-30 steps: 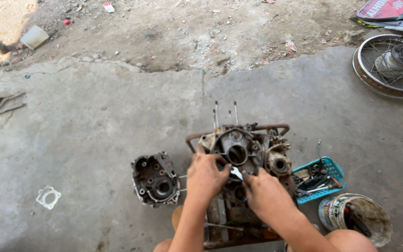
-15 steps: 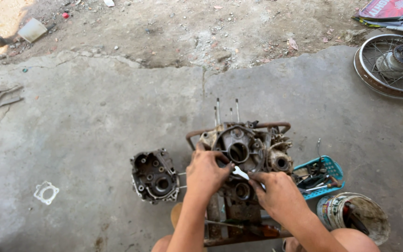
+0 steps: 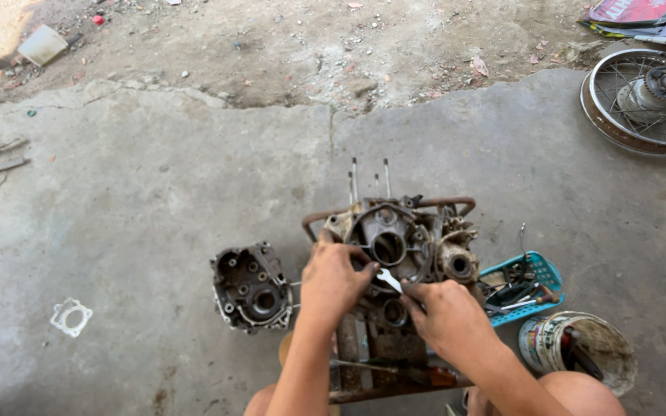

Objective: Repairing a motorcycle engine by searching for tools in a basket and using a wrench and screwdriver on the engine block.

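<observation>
Engine case [image 3: 402, 246] sits on a rusty metal stand [image 3: 395, 385], dead centre of the concrete floor [image 3: 156, 200]. Left hand [image 3: 333, 281] rests on its left face, fingers curled together. Right hand [image 3: 445, 316] pinches a small wrench [image 3: 389, 280] on the case. Loose cover [image 3: 250, 287] at 9 o'clock, tool basket [image 3: 522, 286] at 3, bucket [image 3: 576, 347] at 4.

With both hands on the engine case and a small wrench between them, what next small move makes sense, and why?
Probably turn the wrench a little with the right hand: its head sits against the engine case, and the left hand rests on the case as if bracing it.
</observation>
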